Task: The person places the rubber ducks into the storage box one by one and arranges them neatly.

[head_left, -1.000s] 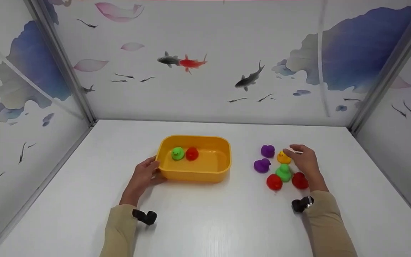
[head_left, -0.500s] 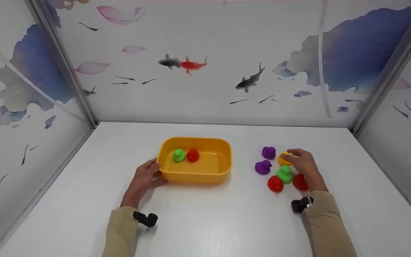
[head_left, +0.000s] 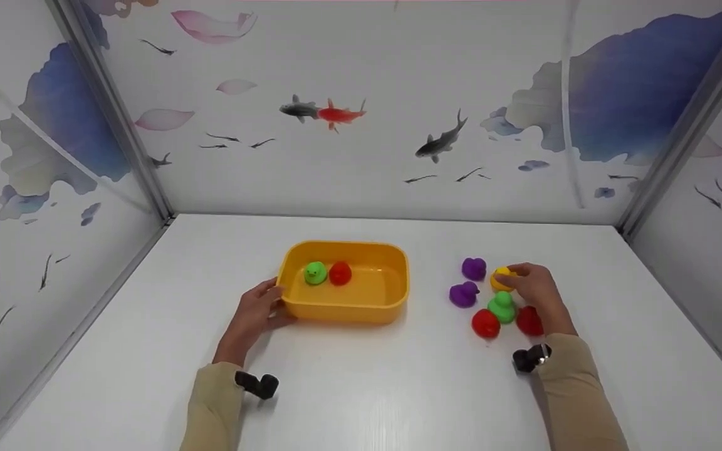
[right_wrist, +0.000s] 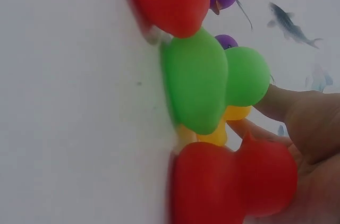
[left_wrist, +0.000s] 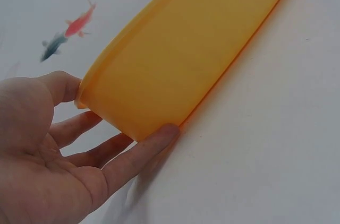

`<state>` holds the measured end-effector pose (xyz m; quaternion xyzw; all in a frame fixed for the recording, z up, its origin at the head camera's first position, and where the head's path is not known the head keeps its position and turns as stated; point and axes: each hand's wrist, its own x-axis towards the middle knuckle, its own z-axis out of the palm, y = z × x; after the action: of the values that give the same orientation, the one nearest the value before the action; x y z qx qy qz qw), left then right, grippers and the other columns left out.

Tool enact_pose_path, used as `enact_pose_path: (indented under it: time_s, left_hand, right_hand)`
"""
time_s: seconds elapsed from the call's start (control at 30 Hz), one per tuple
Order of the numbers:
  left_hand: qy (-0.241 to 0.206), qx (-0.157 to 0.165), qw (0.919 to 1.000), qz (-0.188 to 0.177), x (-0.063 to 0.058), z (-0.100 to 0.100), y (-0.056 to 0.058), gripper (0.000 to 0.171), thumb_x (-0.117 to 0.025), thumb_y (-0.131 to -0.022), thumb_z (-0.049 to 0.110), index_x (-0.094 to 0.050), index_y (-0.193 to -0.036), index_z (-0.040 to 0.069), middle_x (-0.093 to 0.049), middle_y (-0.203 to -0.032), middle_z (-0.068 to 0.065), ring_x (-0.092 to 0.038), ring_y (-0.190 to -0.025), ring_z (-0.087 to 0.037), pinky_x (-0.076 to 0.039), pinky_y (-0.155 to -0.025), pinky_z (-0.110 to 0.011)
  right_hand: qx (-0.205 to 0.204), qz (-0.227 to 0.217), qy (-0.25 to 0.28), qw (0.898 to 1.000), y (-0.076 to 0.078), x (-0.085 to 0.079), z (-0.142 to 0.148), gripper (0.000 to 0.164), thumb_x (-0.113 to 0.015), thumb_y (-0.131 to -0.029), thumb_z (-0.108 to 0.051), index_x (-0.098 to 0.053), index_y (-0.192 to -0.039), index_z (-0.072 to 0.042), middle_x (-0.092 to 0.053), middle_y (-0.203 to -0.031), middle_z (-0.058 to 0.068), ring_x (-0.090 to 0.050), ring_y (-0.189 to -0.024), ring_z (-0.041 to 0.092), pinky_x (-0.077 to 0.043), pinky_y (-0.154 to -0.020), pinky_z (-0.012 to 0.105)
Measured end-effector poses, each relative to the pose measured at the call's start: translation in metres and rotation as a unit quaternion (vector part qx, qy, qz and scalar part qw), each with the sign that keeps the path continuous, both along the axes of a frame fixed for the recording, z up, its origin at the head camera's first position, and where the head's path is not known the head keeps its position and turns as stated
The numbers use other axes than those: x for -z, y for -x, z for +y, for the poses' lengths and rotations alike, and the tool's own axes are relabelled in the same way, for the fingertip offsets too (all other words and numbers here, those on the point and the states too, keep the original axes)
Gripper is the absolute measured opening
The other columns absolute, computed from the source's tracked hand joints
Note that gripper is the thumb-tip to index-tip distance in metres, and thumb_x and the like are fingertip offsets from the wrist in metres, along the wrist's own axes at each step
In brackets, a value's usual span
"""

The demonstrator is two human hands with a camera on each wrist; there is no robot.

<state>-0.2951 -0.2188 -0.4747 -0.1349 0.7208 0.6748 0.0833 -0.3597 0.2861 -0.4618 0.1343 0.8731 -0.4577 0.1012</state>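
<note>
At its left end, my left hand holds a yellow plastic basin. In the left wrist view the thumb lies at the basin's rim and the other fingers bear against its end and lower wall. A green rubber duck and a red one sit inside the basin. Over on the right, my right hand pinches a yellow rubber duck from above, thumb and fingers on its sides. In the right wrist view, a green duck and a red duck mostly hide the yellow one.
Around the right hand stand two purple ducks, a green duck, a red duck and another red duck under the wrist. White table, with printed panels at the back and sides.
My right hand has lowered slightly and its fingers have closed in on the yellow duck. The left hand stays on the basin, which has not moved on the table.
</note>
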Motion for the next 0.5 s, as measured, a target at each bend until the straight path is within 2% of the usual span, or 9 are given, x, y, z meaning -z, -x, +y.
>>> enact_pose_path:
  time_s: [0.2,0.5]
  left_hand:
    - [0.0,0.005,1.0,0.004,0.0046,0.0053,-0.001,0.051,-0.048,-0.105,0.033,-0.04,-0.153,0.016,-0.055,-0.145,-0.013,-0.062,-0.115,-0.026,-0.059,-0.095,-0.035]
    - [0.002,0.003,1.0,0.005,0.0017,0.0004,0.0004,0.051,-0.047,-0.106,0.033,-0.04,-0.153,0.017,-0.054,-0.146,-0.012,-0.062,-0.118,-0.026,-0.059,-0.096,-0.035]
  right_hand:
    - [0.004,0.002,-0.019,1.0,-0.0047,-0.0002,0.0016,0.064,-0.06,-0.099,-0.035,-0.04,-0.149,0.002,-0.038,-0.153,0.029,-0.037,-0.138,0.044,-0.034,-0.121,0.053]
    - [0.003,0.003,0.004,1.0,-0.002,-0.006,-0.0021,0.064,-0.059,-0.1,-0.035,-0.039,-0.151,-0.002,-0.037,-0.156,0.025,-0.036,-0.141,0.042,-0.033,-0.122,0.053]
